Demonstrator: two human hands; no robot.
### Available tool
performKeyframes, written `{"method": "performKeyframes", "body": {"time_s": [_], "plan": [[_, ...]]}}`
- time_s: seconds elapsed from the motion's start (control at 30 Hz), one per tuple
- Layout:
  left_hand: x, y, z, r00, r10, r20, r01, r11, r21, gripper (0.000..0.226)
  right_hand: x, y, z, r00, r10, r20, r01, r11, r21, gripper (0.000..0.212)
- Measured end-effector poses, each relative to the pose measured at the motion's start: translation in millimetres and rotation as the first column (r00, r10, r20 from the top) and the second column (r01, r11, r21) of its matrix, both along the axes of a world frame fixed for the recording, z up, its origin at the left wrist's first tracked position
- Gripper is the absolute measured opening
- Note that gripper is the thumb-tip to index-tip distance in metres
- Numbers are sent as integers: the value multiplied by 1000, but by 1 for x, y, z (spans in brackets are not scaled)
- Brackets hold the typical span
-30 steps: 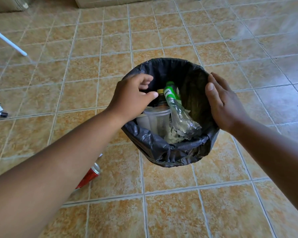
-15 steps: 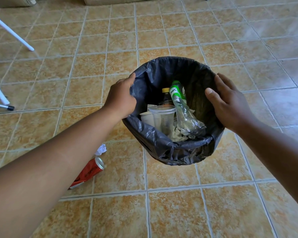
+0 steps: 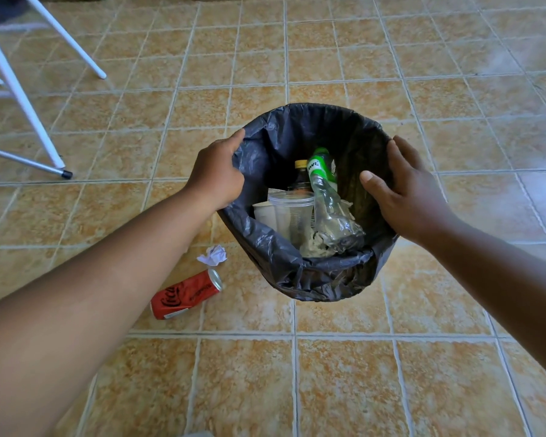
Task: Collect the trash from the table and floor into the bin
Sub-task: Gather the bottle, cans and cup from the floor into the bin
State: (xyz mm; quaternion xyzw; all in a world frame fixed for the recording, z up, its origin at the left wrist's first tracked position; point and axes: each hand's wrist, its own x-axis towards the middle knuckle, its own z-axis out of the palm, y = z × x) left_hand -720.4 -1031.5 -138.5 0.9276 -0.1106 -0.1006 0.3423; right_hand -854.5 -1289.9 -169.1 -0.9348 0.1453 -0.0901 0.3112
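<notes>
In the head view, the bin (image 3: 275, 257), lined with a black bag, is seen from above on the tiled floor (image 3: 344, 373), and it is held at both sides. Its left rim is gripped by the left hand (image 3: 216, 175), whose fingers are curled over the liner's edge. Its right rim is clasped by the right hand (image 3: 413, 197), with the thumb hooked inside and the fingers laid on the outer wall. Whether the bin is lifted or resting cannot be told. Inside the bin a clear cup (image 3: 292, 216), a crushed bottle (image 3: 328, 209) with a green label and a dark bottle (image 3: 300, 171) with a yellow cap are already gathered. Two pieces are left outside. A crumpled paper ball (image 3: 212, 255) lies just beside the bin's near-left wall, and a red can (image 3: 186, 294) lies on its side a little farther out from the same wall. The can's long axis is slanted, its top end pointed toward the bin and its base away from it. Both pieces lie on the bin's left, under the left forearm, so the left hand is judged the nearer. It would have to be freed from the rim and brought down and back across the can's width. White metal legs (image 3: 22, 99) stand well apart, beyond the bin's far-left side.
</notes>
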Motion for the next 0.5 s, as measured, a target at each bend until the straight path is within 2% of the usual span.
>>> {"method": "performKeyframes", "body": {"time_s": [0.1,0.3,0.43,0.5], "plan": [[2,9,-3,1000,-7,3,7,1000,-7,77,4,7,-2,1000,-11,9,12,999,-52,80],[3,22,-18,998,-64,17,66,991,-116,65,5,4,-4,1000,1,7,-1,995,-96,80],[1,40,-32,996,4,-95,-36,942,-334,65,5,3,-4,1000,4,-5,-4,995,-101,81],[-4,59,-47,994,45,-101,-81,921,-380,68,5,3,-3,1000,10,-3,-10,995,-102,81]]}}
